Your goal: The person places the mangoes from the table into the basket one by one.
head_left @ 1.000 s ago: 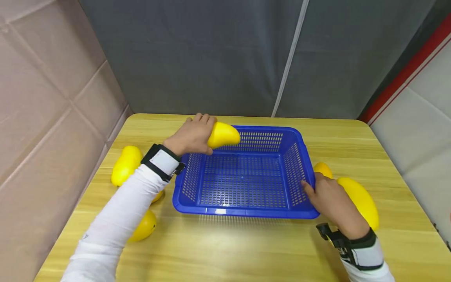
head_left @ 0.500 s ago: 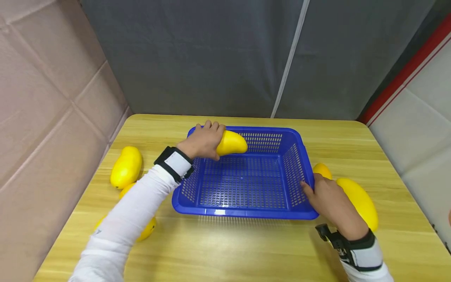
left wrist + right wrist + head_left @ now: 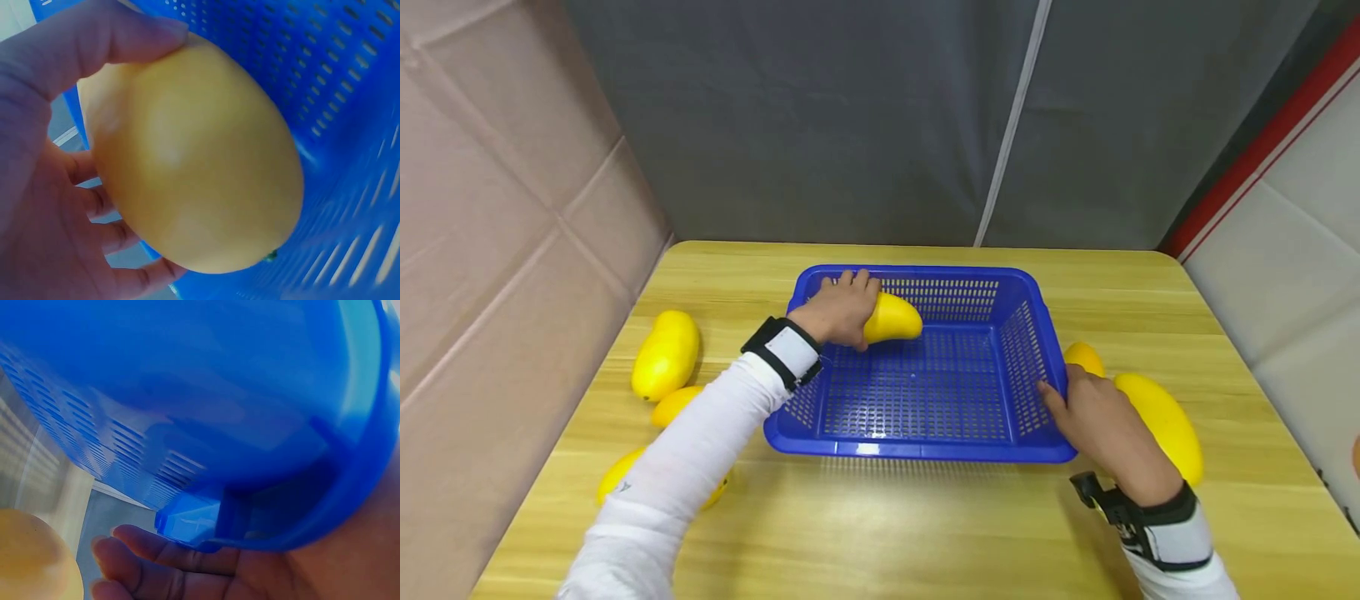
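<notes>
My left hand [image 3: 842, 312] grips a yellow mango [image 3: 893, 318] low inside the back left corner of a blue plastic basket [image 3: 917, 450]. In the left wrist view the thumb lies along one side of the mango [image 3: 200, 156] and the fingers curl behind the other; a small green stem shows at its end. Whether the mango touches the basket floor, I cannot tell. At the basket's right rim, my right hand [image 3: 1105, 429] holds on with the thumb inside and the fingers outside, under the rim in the right wrist view.
Left of the basket lie several mangoes, one whole mango [image 3: 666, 354] and others partly behind the left sleeve [image 3: 677, 467]. A big mango [image 3: 1161, 425] and a smaller one [image 3: 1084, 358] lie by the right hand. A grey curtain [image 3: 820, 125] hangs behind the wooden table [image 3: 910, 533].
My left hand has carried the mango rightward over the left rim and down into the basket. The right hand keeps its hold, and the basket stays in place.
</notes>
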Demonstrator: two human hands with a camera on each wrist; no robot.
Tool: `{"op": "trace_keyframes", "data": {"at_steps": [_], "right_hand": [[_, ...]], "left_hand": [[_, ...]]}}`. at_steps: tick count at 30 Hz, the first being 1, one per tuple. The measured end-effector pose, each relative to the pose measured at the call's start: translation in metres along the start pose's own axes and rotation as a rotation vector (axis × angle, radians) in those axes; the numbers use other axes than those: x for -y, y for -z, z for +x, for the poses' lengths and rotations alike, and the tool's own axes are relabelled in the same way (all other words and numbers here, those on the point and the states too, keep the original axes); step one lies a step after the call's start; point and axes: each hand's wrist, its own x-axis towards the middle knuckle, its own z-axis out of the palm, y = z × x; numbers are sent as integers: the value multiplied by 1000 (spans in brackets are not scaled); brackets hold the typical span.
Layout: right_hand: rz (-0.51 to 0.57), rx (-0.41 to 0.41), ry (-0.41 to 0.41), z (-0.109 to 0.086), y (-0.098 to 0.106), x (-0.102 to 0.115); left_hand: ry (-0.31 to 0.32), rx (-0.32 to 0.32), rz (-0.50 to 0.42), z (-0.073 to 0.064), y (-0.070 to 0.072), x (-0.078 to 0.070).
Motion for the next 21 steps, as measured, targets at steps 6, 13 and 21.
{"op": "trace_keyframes", "data": {"at_steps": [6, 13, 21], "right_hand": [[-7, -10, 0, 1, -1, 0], [5, 3, -1, 2, -2, 0], [3, 10, -11, 2, -3, -1]], "left_hand": [[-11, 1, 1, 3, -5, 1], [-34, 40, 25, 5, -11, 0], [-51, 37, 27, 6, -19, -2]]}}
